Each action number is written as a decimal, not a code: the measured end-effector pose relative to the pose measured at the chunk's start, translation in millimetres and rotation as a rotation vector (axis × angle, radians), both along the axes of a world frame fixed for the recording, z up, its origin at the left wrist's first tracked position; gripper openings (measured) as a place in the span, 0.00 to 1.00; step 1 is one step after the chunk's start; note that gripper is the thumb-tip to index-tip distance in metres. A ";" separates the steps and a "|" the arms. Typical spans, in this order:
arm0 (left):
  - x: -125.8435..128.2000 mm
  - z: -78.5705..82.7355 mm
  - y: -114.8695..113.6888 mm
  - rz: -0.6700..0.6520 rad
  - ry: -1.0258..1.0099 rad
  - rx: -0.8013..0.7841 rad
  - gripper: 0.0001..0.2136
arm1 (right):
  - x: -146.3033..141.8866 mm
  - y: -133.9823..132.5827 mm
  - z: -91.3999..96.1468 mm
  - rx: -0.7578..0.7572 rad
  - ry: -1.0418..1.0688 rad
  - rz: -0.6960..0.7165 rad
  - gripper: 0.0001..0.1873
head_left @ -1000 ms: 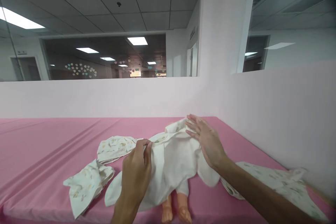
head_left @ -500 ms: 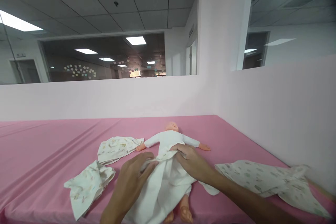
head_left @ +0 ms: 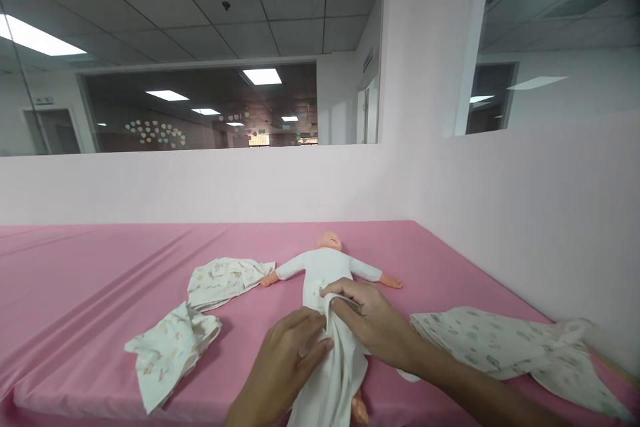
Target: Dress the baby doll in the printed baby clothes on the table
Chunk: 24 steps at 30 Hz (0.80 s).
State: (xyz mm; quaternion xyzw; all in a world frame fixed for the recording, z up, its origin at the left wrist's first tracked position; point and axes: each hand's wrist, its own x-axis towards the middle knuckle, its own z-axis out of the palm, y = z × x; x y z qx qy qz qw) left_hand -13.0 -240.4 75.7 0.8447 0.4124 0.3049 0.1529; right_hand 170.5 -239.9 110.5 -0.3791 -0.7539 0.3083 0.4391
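A baby doll [head_left: 329,265] in a white long-sleeved top lies on its back with both arms spread. Over its legs hangs a white cloth garment [head_left: 333,373], bunched into folds. My right hand [head_left: 367,313] pinches the garment's upper edge at the doll's waist. Lower and to the left, my left hand [head_left: 295,353] has thumb and fingers closed on the garment's left side. One doll foot [head_left: 359,408] shows below the cloth; the other is hidden.
Two patterned white cloths, one crumpled [head_left: 175,350] and one folded [head_left: 227,282], lie left of the doll. A larger patterned cloth [head_left: 490,340] spreads to the right. All rest on a pink-covered bed [head_left: 100,300] against white walls with windows.
My left hand has moved right, toward my right hand, drawing the garment into a narrower bunch. My right hand stays near the doll's waist. One doll foot is now covered.
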 end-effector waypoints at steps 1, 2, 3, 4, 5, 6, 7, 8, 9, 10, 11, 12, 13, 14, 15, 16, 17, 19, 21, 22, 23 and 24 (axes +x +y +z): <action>1.6 -1.5 -0.8 -0.004 -0.009 -0.005 0.09 | -0.2 0.6 -1.1 -0.003 0.007 -0.003 0.10; 2.9 -3.8 -1.1 -0.005 -0.014 -0.007 0.10 | -0.3 1.4 -2.0 -0.005 0.012 -0.009 0.10; 4.0 -6.8 -0.8 0.000 -0.017 -0.004 0.11 | -0.2 2.1 -2.6 -0.006 0.013 -0.016 0.10; 4.7 -10.2 0.0 0.014 -0.021 0.005 0.11 | 0.0 2.7 -2.7 -0.004 0.013 -0.025 0.10; 4.9 -13.9 1.1 0.039 -0.025 0.018 0.12 | 0.6 3.1 -2.2 -0.002 0.014 -0.036 0.10; 4.5 -17.4 2.5 0.074 -0.024 0.037 0.13 | 1.4 3.2 -1.3 -0.004 0.011 -0.050 0.10; 3.2 -20.4 4.1 0.114 -0.020 0.057 0.13 | 2.6 3.0 -0.1 -0.014 0.009 -0.066 0.11; 0.9 -22.4 5.6 0.158 -0.016 0.075 0.14 | 4.1 2.8 1.2 -0.031 0.005 -0.084 0.11; -2.4 -23.1 7.0 0.201 -0.015 0.086 0.15 | 5.9 2.5 2.3 -0.049 0.001 -0.105 0.12; -6.9 -22.3 8.2 0.241 -0.022 0.090 0.16 | 8.0 2.5 2.9 -0.062 -0.009 -0.126 0.12; -12.2 -19.8 9.2 0.278 -0.044 0.087 0.17 | 10.5 2.7 3.0 -0.064 -0.027 -0.150 0.13; -18.3 -15.7 9.8 0.315 -0.083 0.081 0.17 | 13.1 3.3 2.1 -0.046 -0.053 -0.174 0.13; -24.6 -10.2 9.9 0.354 -0.135 0.078 0.18 | 16.0 4.4 0.3 -0.013 -0.087 -0.196 0.13; -30.7 -3.8 9.4 0.390 -0.189 0.080 0.17 | 19.1 5.9 -2.5 0.025 -0.129 -0.217 0.13; -36.2 3.3 8.2 0.417 -0.242 0.088 0.17 | 22.4 7.8 -6.3 0.055 -0.178 -0.233 0.12; -40.8 10.7 6.0 0.444 -0.293 0.098 0.17 | 25.8 9.9 -11.0 0.076 -0.230 -0.244 0.12; -44.3 17.9 3.0 0.474 -0.345 0.105 0.17 | 29.4 12.2 -16.4 0.089 -0.286 -0.255 0.12; -48.7 30.9 -5.9 0.540 -0.448 0.098 0.17 | 37.1 16.3 -27.7 0.118 -0.392 -0.276 0.11; -52.0 40.6 -17.1 0.616 -0.546 0.069 0.19 | 45.1 17.9 -37.6 0.173 -0.473 -0.289 0.12; -54.6 43.8 -23.0 0.660 -0.583 0.064 0.20 | 49.3 16.9 -41.2 0.206 -0.498 -0.288 0.12; -58.2 45.8 -28.5 0.701 -0.608 0.070 0.21 | 53.5 14.4 -43.5 0.230 -0.516 -0.279 0.13; -63.2 46.6 -33.7 0.745 -0.619 0.089 0.22 | 57.7 10.2 -44.4 0.243 -0.526 -0.267 0.13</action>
